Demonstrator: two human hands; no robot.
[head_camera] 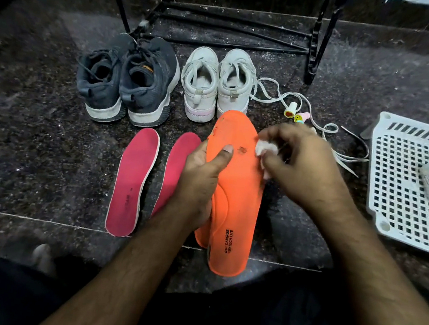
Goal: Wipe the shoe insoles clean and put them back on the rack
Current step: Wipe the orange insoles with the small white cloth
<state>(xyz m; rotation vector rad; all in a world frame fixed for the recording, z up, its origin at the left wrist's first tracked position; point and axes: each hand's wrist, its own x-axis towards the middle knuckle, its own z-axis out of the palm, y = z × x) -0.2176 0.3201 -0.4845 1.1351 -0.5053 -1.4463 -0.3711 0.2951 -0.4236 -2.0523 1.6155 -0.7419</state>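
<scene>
My left hand (pixel 200 179) grips an orange insole (pixel 236 192) by its left edge, thumb across the top beside a dark stain. A second orange insole seems to lie under it. My right hand (pixel 295 162) pinches a small white wipe (pixel 264 148) against the insole's right edge near the toe. Two pink insoles lie on the dark stone floor: one fully visible (pixel 131 181), the other (pixel 177 163) partly behind my left hand. The black metal rack (pixel 225 27) stands at the back.
A dark grey pair of sneakers (pixel 126 79) and a white pair (pixel 215 86) stand before the rack. Loose white laces (pixel 329 128) and two small charms (pixel 296 114) lie to the right. A white perforated plastic basket (pixel 409 188) holding a clear container sits at far right.
</scene>
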